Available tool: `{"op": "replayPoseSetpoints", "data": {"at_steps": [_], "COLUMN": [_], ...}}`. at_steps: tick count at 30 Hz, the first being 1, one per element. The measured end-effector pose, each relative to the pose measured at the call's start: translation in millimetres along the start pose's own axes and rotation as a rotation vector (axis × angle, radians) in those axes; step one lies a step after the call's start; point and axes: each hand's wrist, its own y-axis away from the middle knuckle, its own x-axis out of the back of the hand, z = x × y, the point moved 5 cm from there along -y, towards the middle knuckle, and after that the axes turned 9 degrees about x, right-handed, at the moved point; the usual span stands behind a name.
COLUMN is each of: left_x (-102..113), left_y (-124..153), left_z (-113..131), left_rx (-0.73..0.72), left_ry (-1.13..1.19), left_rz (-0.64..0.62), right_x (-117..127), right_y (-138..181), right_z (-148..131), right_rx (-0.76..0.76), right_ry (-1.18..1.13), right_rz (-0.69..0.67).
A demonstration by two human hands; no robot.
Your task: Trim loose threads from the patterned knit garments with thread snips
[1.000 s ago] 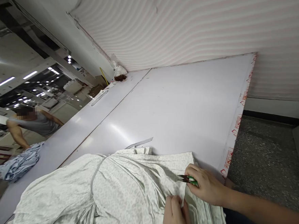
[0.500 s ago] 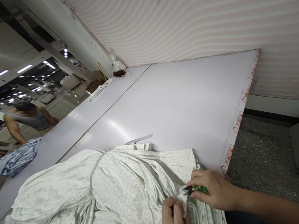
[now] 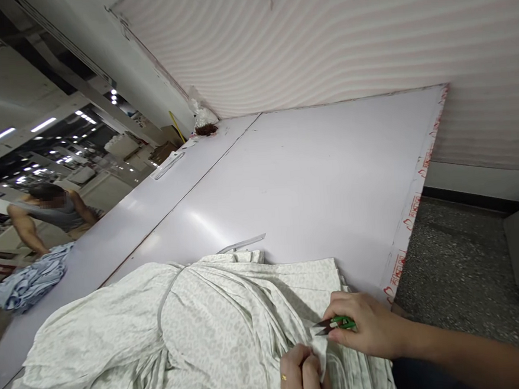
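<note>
A large bundle of pale leopard-print fabric (image 3: 210, 322), gathered by a grey tie (image 3: 164, 302), lies at the near side of the table. At the bundle's right part, my left hand (image 3: 302, 374) is closed with its fingers pinching a fold of the cloth. My right hand (image 3: 361, 323) grips green-handled thread snips (image 3: 339, 323). The dark blades point left, slightly apart, just above the cloth edge beside my left hand. Whether they touch the cloth I cannot tell.
The white table (image 3: 312, 179) stretches away, with red-printed tape (image 3: 414, 207) along its right edge. A grey strip (image 3: 243, 243) lies behind the bundle. At the left, a person (image 3: 51, 212) bends over blue fabric (image 3: 34, 278). A striped sheet (image 3: 320, 42) hangs at the back.
The snips' blades have spread apart a little and now show more clearly. My left hand has turned slightly, bringing a ring into sight. The bundle stays in place.
</note>
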Motion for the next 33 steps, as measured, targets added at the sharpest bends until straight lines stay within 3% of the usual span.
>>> {"op": "replayPoseSetpoints", "data": {"at_steps": [3,6,8,11,19,24,26,30,31,33], "left_x": [-6,-21,-28,-31,-29,-30,-27,-19,-21,-32], "left_y": [-4,-1,2,0,-7,-9,-13,-30,-33,-38], "left_z": [-9,-32,-42,-45,-42,-40,-37,-31,-29,-21], "left_rx": [0.234,0.74,0.989,1.12,1.155,1.17,1.105,0.899,0.874,0.763], "left_ry": [0.162,0.429,0.543,0.605,0.565,0.5,0.459,0.481,0.46,0.333], "left_rz": [-0.012,-0.172,-0.261,-0.344,-0.41,-0.523,-0.51,-0.307,-0.298,-0.427], "right_x": [-4,-2,0,3,3,4,7,18,21,23], "right_y": [-4,-5,-4,-3,-6,-6,-5,-1,1,4], "right_z": [2,3,2,-1,1,0,4,25,30,38], "right_rx": [0.014,0.042,0.065,0.085,0.103,0.105,0.079,-0.066,-0.105,-0.157], "right_ry": [0.035,0.085,0.109,0.153,0.152,0.148,0.126,0.02,0.001,-0.042], "right_rz": [0.009,0.041,0.013,-0.032,-0.008,-0.016,0.003,0.103,0.128,0.17]}}
